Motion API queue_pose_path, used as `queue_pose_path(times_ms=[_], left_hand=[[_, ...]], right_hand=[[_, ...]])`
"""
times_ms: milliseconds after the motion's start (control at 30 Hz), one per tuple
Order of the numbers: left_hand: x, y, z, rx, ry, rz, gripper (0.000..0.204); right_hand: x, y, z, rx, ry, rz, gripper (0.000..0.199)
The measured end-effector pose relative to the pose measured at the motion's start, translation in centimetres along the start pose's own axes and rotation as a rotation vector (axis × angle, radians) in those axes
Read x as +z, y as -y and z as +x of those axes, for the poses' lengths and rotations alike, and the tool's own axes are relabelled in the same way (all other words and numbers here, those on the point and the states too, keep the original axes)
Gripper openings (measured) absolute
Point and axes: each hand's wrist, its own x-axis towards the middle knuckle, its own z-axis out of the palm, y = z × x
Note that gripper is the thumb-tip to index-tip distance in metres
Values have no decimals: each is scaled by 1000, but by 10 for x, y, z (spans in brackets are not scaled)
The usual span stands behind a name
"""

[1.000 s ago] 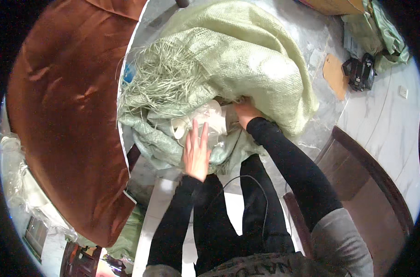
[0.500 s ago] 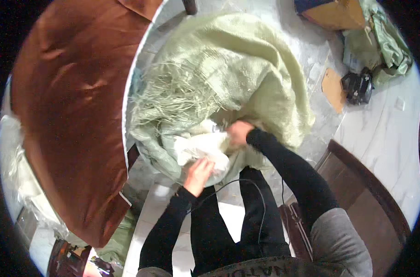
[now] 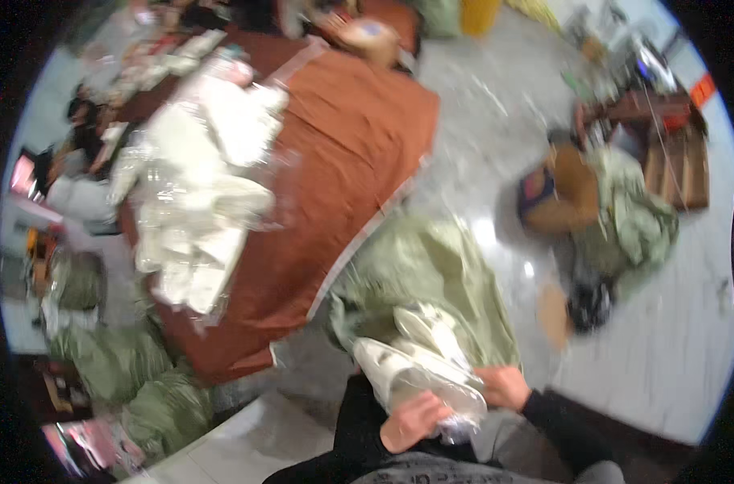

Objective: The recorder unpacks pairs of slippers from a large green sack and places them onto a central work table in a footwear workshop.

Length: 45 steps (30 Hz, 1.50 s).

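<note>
A white slipper (image 3: 383,367) in thin clear plastic is held low in front of me, over the sack's mouth. My left hand (image 3: 415,421) is closed round its near end, where the plastic bunches. At the right side of the slippers, my right hand (image 3: 504,387) grips their edge with curled fingers. Another white slipper (image 3: 431,329) lies against the first one, partly hidden by it. Behind both spreads the pale green woven sack (image 3: 463,266), its opening toward me. Motion blurs the details.
A table with a brown cloth (image 3: 359,145) bears a pile of plastic-wrapped white slippers (image 3: 197,194). Full green sacks (image 3: 169,407) stand at the left. Cardboard box (image 3: 572,189), crumpled green sack (image 3: 633,218) and black bag (image 3: 590,305) lie right. People sit beyond the table.
My view has swung up and toward the table. Both hands have come out of the sack's mouth toward my body, with the white slippers now in them.
</note>
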Motion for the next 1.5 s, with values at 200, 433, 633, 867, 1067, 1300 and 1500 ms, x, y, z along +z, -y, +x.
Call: queue_pose_path(times_ms=[200,433,633,867,1067,1300,1500], left_hand=[[-78,-58,66,252,-162,13,29],[-240,-66,104,419,-169,508,33],[-342,42,118,318,-407,593,29],[-457,116,108,1,-563,475,25],[-614,180,153,-101,-889,210,15],[-755,333,234,-120,-882,466,31],[-693,410,247,-127,-869,430,54]], right_hand=[[-31,-3,-7,-87,-217,295,45],[-79,136,120,-319,-476,538,33],[-54,200,252,-420,-684,-152,34],[-30,179,389,-275,-539,200,44],[-42,149,423,-161,-458,163,28],[-16,137,409,74,-452,66,33],[-29,167,402,-178,-489,356,31]])
